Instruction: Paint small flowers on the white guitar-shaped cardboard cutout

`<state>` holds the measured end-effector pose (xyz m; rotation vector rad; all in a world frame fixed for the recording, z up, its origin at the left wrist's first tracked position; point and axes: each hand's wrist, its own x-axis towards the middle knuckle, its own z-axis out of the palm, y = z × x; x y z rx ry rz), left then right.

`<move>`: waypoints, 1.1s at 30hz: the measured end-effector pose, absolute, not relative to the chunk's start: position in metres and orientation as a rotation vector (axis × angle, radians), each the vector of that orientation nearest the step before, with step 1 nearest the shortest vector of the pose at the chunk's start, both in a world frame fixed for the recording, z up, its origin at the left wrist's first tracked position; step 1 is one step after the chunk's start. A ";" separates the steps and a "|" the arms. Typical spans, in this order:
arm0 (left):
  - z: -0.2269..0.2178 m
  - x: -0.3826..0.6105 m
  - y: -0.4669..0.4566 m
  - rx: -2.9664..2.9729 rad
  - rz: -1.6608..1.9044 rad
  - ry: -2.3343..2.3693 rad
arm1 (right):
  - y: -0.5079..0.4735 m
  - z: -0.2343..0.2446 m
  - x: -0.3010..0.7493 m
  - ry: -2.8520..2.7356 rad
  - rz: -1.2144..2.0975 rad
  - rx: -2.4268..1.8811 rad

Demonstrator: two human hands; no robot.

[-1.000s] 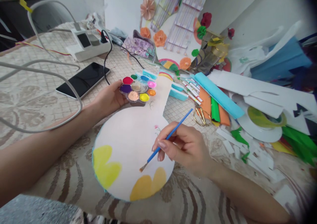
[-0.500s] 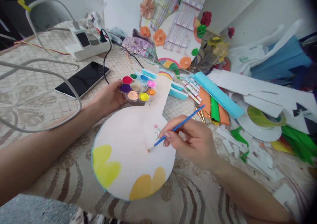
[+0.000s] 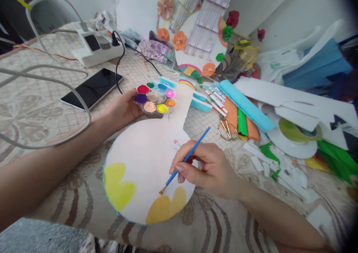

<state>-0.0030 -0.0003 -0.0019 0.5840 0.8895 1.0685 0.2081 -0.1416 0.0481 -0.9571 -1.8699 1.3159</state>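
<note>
A white guitar-shaped card cutout (image 3: 145, 159) lies on the patterned cloth, with a yellow heart shape (image 3: 117, 187) painted at its lower left and an orange one (image 3: 166, 206) at its bottom edge. My right hand (image 3: 207, 169) pinches a thin blue paintbrush (image 3: 184, 159); its bristle tip sits just above the orange shape. My left hand (image 3: 123, 109) grips the edge of a round paint palette (image 3: 153, 98) with several coloured wells, resting at the cutout's neck.
A black phone (image 3: 91, 88) and a white power strip (image 3: 97, 49) with cables lie at the left. Gold scissors (image 3: 228, 130), coloured paper strips, tape rolls (image 3: 299, 131), white paper scraps and a decorated cardboard guitar (image 3: 195, 33) crowd the right and back.
My right hand lifted the brush toward the cutout's middle half a second ago, then came back down so the tip is again at the orange shape. The left hand and palette stayed put.
</note>
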 end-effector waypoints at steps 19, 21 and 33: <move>-0.007 -0.004 0.002 0.588 1.075 0.865 | -0.143 0.047 0.208 -1.879 1.069 -0.998; -0.006 -0.004 0.002 0.577 1.085 0.874 | -0.141 0.051 0.211 -1.840 0.996 -1.026; -0.006 -0.004 0.002 0.597 1.071 0.874 | -0.137 0.054 0.215 -1.917 0.982 -1.049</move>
